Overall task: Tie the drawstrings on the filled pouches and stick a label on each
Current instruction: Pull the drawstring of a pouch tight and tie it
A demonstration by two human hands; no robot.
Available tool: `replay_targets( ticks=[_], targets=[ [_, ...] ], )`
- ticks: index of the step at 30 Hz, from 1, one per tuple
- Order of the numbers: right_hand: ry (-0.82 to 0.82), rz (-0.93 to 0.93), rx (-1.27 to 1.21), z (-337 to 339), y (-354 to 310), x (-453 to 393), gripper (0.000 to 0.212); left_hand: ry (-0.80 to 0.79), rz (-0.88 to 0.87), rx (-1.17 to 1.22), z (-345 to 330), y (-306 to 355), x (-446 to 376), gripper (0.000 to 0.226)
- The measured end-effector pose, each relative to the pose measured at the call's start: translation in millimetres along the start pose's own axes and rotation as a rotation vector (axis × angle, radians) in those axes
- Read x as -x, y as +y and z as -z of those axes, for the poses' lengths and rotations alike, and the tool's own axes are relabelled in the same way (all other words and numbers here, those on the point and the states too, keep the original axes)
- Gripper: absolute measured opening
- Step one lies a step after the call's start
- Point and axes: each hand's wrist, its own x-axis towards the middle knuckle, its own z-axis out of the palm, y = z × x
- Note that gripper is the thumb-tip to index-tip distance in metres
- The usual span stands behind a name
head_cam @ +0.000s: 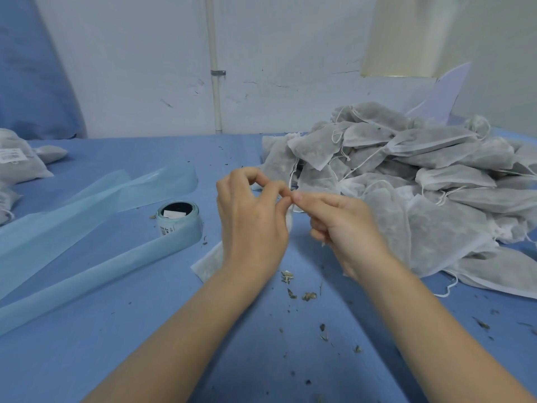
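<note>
Directly beneath both hands lies the pouch (209,261), left hand (251,216) and right hand (345,225) pinching its drawstring (290,212).

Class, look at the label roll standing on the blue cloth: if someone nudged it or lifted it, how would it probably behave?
The label roll stands on its flat end, so a nudge would probably slide it rather than roll it. Its hollow core suggests it is light. The long backing strip trailing from it looks thin and floppy, so it would likely drag behind when the roll is lifted.
</note>
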Motion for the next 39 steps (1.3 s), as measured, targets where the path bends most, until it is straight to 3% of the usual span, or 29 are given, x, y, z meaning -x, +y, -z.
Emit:
replay_targets(
  ticks=[8,12,22,27,32,36,39],
  targets=[
    [-0.015,0.152,0.082,-8,7,2,0.012,-0.104,0.173,0.083,-6,3,-2,0.011],
    [-0.014,0.175,-0.004,-19,11,4,0.009,-0.174,0.219,0.101,-3,3,-5,0.013],
    [0.169,0.319,0.144,-23,8,3,0.021,-0.138,0.274,0.053,3,11,-10,0.009],
    [0.106,0.348,0.107,-16,3,1,0.009,-0.076,0.250,0.056,9,6,-16,0.011],
    [0.018,0.362,0.103,-17,-4,2,0.016,-0.074,0.313,0.118,14,3,-24,0.011],
    [0.213,0.249,-0.021,-15,-1,-3,0.011,-0.225,0.407,0.248,12,1,-24,0.005],
    [0.394,0.146,-0.201,-10,0,-10,0.015,-0.355,0.558,0.348,13,-4,-27,0.030]
  ],
)
